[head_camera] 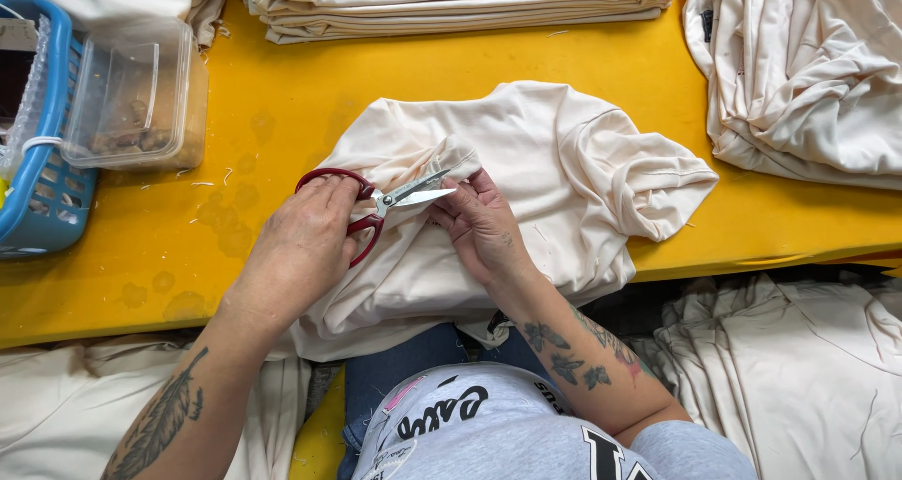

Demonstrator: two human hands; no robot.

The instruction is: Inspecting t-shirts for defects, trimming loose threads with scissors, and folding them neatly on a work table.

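Head view: trimming under way on a cream garment [526,189] spread over the front edge of the yellow worktop [282,95], lower part hanging off toward the lap. Left hand [301,245] wrapped on the red-handled scissors [376,203], fingers closed through and around the loops, blades slightly parted and pointing right at a small folded tab of fabric. Right hand [479,222] pinching that tab, fingers clamped together on the cloth just beside the blade tips, holding it taut and raised. Judged as the snip stage: blades lined up at a seam end or loose thread, cut not yet closed. Next move likely calls for steadying the pinch, keeping fingertips clear of the tips, and closing the blades only on the stray bit, not the knit itself.

Garment: pale cream, soft and matte, thin jersey by the look, rumpled with a short sleeve splayed to the right; apt to stretch and slip under tension.

Round about: neat stack of folded cream pieces [451,1] at the far edge, loose heap of the same cloth [808,76] at right, clear plastic tub [136,95] beside a blue basket [42,161] at left, thread scraps scattered on the worktop.
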